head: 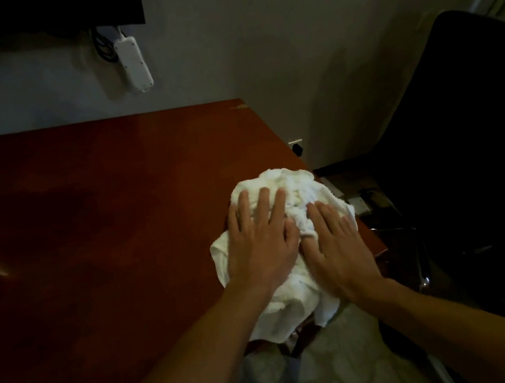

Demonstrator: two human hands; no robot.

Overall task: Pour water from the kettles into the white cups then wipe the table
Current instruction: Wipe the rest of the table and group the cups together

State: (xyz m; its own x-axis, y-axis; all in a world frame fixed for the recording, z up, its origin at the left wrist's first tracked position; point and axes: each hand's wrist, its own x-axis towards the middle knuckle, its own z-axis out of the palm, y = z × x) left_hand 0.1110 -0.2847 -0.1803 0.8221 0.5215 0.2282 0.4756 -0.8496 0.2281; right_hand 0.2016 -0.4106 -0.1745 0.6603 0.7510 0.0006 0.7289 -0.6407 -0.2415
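Both hands lay flat on a bunched white towel point(288, 235) at the right edge of the reddish-brown table point(90, 217), part of it hanging off the near corner. The left hand point(261, 243) and right hand point(336, 250) pressed side by side, fingers straight and slightly spread.

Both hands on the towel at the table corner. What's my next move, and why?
Probably slide the crumpled white towel left: both the left hand and right hand press it flat at the right edge of the reddish-brown wooden table, part overhanging.
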